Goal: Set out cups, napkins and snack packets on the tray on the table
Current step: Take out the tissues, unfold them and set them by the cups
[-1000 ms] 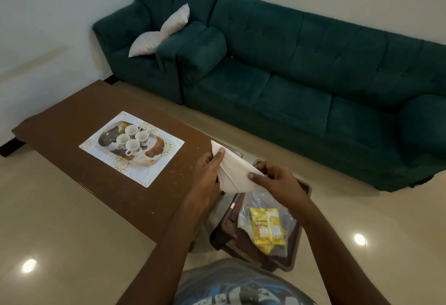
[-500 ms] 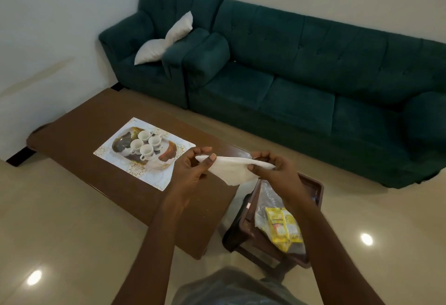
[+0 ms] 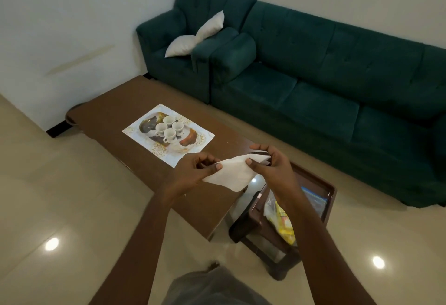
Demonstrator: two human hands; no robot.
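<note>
A white napkin [image 3: 235,172] is stretched between my two hands above the near end of the brown table [image 3: 115,116]. My left hand [image 3: 196,168] pinches its left edge and my right hand [image 3: 271,162] pinches its right corner. Further along the table lies a flat patterned tray [image 3: 202,137] with several small white cups [image 3: 169,127] grouped on it. Yellow snack packets [image 3: 283,222] in a clear bag lie on a low brown stool [image 3: 321,189] to the right, partly hidden by my right forearm.
A dark green sofa [image 3: 325,82] runs along the far wall, with a white cushion [image 3: 195,35] on its left seat. A blue-edged plastic bag [image 3: 313,198] also lies on the stool. Glossy tiled floor surrounds the table.
The napkin has gone from hanging upright to being held flatter and lower between my hands. My view has shifted, so the table and tray sit further right in the picture.
</note>
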